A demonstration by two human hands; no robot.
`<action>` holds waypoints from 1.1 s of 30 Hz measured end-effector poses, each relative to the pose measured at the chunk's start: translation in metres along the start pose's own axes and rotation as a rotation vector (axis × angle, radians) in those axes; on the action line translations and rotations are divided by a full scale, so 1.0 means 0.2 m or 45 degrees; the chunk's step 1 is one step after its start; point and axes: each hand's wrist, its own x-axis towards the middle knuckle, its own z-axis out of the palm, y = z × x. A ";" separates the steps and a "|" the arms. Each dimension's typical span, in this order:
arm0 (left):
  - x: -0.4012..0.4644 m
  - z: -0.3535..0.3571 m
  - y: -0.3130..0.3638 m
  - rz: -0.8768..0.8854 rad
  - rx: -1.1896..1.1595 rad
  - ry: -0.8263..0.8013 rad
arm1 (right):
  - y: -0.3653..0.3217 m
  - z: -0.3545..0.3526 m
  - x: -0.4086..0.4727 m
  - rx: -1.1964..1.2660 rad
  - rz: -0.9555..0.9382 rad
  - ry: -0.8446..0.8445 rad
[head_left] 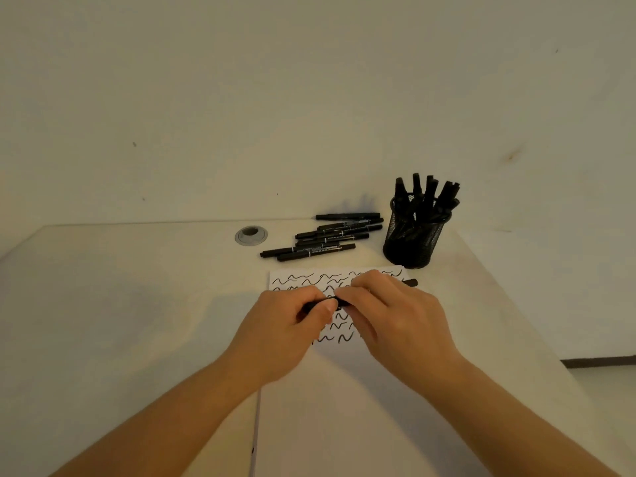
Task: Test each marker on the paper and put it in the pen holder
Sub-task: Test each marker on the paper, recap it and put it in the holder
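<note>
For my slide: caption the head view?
Both hands grip a black marker over scribbled white paper beside a black mesh holder.

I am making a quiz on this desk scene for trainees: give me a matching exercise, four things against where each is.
Things:
1. marker
2. loose markers
3. pen holder
4. paper

Places:
A. standing at the back right of the desk, filled with markers
B. flat under both hands, covered with squiggles
C. lying in a pile left of the mesh cup
D. gripped by left hand and right hand

Pairs: 1-D, 2-C, 3-A, 4-B
</note>
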 end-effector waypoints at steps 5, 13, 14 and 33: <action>0.13 -0.03 0.03 0.098 0.061 -0.021 | 0.15 -0.03 0.10 -0.040 -0.015 -0.072; 0.45 -0.07 -0.20 0.048 0.753 -0.035 | 0.43 -0.16 0.25 0.496 0.768 0.397; 0.47 -0.07 -0.23 0.036 0.821 -0.026 | 0.45 -0.17 0.26 0.533 0.787 0.456; 0.56 -0.01 -0.41 -0.011 1.075 -0.038 | 0.63 -0.03 0.20 0.404 0.942 0.232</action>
